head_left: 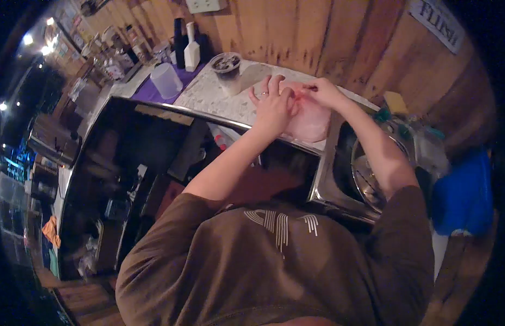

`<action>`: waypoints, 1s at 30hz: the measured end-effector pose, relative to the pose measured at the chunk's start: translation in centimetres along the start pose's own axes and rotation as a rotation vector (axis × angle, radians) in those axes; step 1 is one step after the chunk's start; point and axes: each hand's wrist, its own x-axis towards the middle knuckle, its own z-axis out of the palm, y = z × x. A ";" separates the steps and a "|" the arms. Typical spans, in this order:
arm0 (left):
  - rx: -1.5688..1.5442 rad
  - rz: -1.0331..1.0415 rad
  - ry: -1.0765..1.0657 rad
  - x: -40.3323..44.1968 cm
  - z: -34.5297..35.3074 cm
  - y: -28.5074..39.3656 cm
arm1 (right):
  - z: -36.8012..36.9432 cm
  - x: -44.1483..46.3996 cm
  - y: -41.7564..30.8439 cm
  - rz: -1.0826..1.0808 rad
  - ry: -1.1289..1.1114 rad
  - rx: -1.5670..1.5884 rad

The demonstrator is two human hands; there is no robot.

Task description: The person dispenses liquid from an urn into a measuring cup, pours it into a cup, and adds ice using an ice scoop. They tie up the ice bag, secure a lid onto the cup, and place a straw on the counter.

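Low light, seen from above: on a speckled pale counter [236,106], just in front of a wooden wall [296,32], a pale, filmy plastic bag [309,124] with pinkish contents too blurred to name. At its upper part, both bare hands. Left hand [273,108]: outer fingers raised and spread apart, ring on one, the rest bent at the bag; pinch too unclear to tell. Right hand [327,93]: fingertips bunched close at the bag's far edge; clamped or merely touching, impossible to tell.

Beyond the left hand, a clear round tub [227,69] with dark, lumpy contents near the rim. Farther left, on a purple cloth [149,94], a frosted plastic cup [166,81], tilted in view, and near it a white bottle [191,51]. To the right, a metal sink [329,163] with a shiny round bowl [366,173] inside; beyond, a blue container [465,193], contents not discernible.
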 end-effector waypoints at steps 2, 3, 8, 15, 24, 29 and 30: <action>-0.138 -0.068 0.029 -1.0 -1.1 -0.2 | -0.7 -1.4 -2.7 -0.046 -0.051 -0.198; -0.197 -0.072 0.032 -2.1 -2.5 0.1 | -0.6 -2.2 -3.9 -0.089 -0.072 -0.361; -0.470 0.032 -0.125 -10.3 -7.1 -2.5 | 1.5 -2.2 -3.5 -0.198 0.111 -0.390; -0.593 -0.258 -0.313 -20.6 -10.6 -12.0 | 1.7 -0.9 0.9 0.019 0.048 0.024; -0.576 -0.644 -0.473 -31.5 -17.8 -26.4 | 2.1 -1.6 -4.4 0.129 0.204 -0.430; -0.580 -0.673 -0.570 -36.0 -19.7 -32.8 | 3.3 -2.0 -9.4 0.185 0.320 -0.538; -0.591 -0.665 -0.588 -36.5 -19.4 -33.5 | 3.7 -2.1 -10.6 0.213 0.347 -0.576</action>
